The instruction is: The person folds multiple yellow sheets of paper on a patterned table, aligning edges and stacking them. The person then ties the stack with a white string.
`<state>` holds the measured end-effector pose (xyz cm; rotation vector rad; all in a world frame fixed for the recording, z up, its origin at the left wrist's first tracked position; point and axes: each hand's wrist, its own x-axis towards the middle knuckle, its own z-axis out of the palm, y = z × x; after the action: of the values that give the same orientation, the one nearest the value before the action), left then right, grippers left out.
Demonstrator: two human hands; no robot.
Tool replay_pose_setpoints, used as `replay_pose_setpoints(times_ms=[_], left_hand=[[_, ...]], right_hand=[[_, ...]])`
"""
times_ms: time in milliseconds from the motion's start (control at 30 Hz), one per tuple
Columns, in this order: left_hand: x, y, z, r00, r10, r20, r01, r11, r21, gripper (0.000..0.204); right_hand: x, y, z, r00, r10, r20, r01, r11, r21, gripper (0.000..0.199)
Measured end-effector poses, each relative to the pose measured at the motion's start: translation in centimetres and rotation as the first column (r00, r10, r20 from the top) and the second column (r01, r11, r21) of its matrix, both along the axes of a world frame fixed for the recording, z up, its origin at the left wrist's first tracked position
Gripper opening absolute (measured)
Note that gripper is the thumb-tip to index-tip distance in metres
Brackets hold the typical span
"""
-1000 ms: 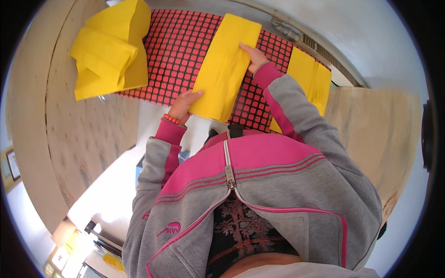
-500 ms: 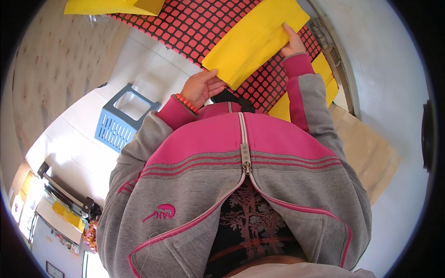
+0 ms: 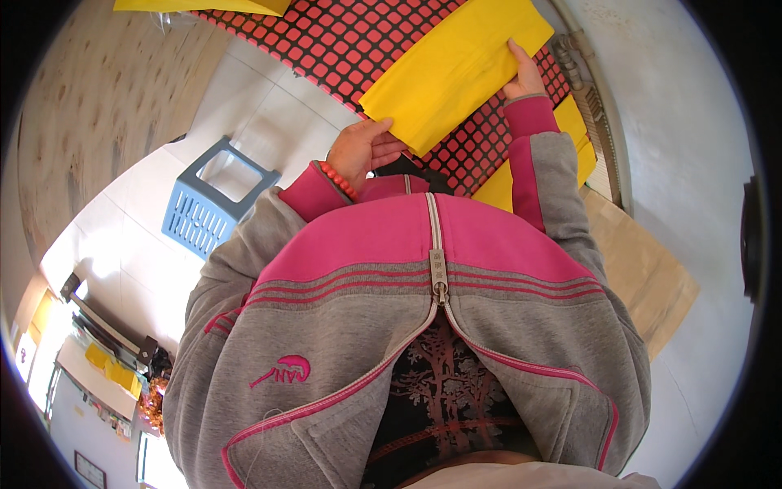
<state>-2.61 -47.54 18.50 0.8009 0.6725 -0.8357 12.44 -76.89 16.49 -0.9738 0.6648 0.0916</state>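
A long, flat piece of yellow cloth-like sheet [image 3: 456,77] lies at a slant over a red-and-black checked table covering [image 3: 326,50]. My left hand [image 3: 362,152] is at its near left end, thumb on the edge and the other fingers fairly straight beside and partly below it. At the far right edge, my right hand [image 3: 524,75] grips the sheet with its thumb on top; the other fingers are mostly hidden underneath. More yellow pieces [image 3: 495,186] lie by my right forearm, partly covered by the sleeve.
Another yellow piece [image 3: 204,5] sits at the table's far left. A blue plastic stool [image 3: 195,216] with slotted sides stands on the white tiled floor to the left. Along the right wall runs a pipe [image 3: 590,98], and a wooden board [image 3: 652,261] is at the lower right.
The yellow sheet and both hands sit slightly further right in the picture, with the surroundings shifted a little too. Both hands keep their places on the sheet.
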Motion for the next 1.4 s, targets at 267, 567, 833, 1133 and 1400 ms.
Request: replay_pose_setpoints(times_ms=[267, 567, 833, 1133, 1400], left_hand=[[0.5, 0.3, -0.6, 1.0, 0.009, 0.007, -0.009, 1.0, 0.001, 0.04], [0.4, 1.7, 1.1, 0.946, -0.266, 0.187, 0.19, 0.918, 0.349, 0.03], [3.3, -2.2, 3.6, -0.138, -0.877, 0.46, -0.462, 0.468, 0.754, 0.045], [5.3, -5.8, 1.2, -0.172, -0.971, 0.169, -0.399, 0.225, 0.889, 0.066], [5.2, -6.1, 0.6, -0.174, -0.976, 0.129, -0.382, 0.188, 0.905, 0.067]], right_hand=[[-0.5, 0.3, 0.6, 1.0, 0.021, -0.006, -0.021, 0.999, -0.03, 0.037], [-0.4, 0.0, -1.0, 0.999, -0.014, 0.029, 0.014, 1.0, 0.004, 0.036], [-0.2, -0.6, -1.9, 0.997, -0.059, 0.049, 0.056, 0.997, 0.055, 0.035], [-1.0, -2.6, 1.2, 0.985, -0.173, 0.014, 0.174, 0.984, -0.042, 0.043], [-3.8, 1.0, 2.8, 0.831, 0.482, 0.277, 0.345, -0.055, -0.937, 0.04]])
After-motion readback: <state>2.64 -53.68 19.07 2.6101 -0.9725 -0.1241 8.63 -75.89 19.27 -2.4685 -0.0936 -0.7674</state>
